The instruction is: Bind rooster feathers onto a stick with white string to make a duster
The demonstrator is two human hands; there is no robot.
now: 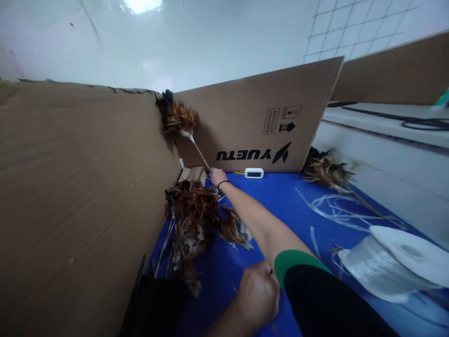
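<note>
My right hand [218, 177] reaches far forward, its fingers closed round the thin stick of a feather duster [178, 117]. The duster's brown and black feathers tilt up to the left, at the corner where two cardboard panels meet. Nearer to me, my left hand [259, 292] is closed in a fist under my right forearm; anything inside it is hidden. A heap of loose brown feathers [192, 206] lies on the blue tabletop [277, 201], left of my right arm. Another feather duster [328, 171] lies at the right, by the white wall.
A cardboard wall [87, 187] stands along the left, and a printed cardboard panel [242, 121] closes off the back. Before it sits a small white digital device [254, 173]. At right are a spool of clear plastic ribbon [382, 264] and loose strands [333, 210].
</note>
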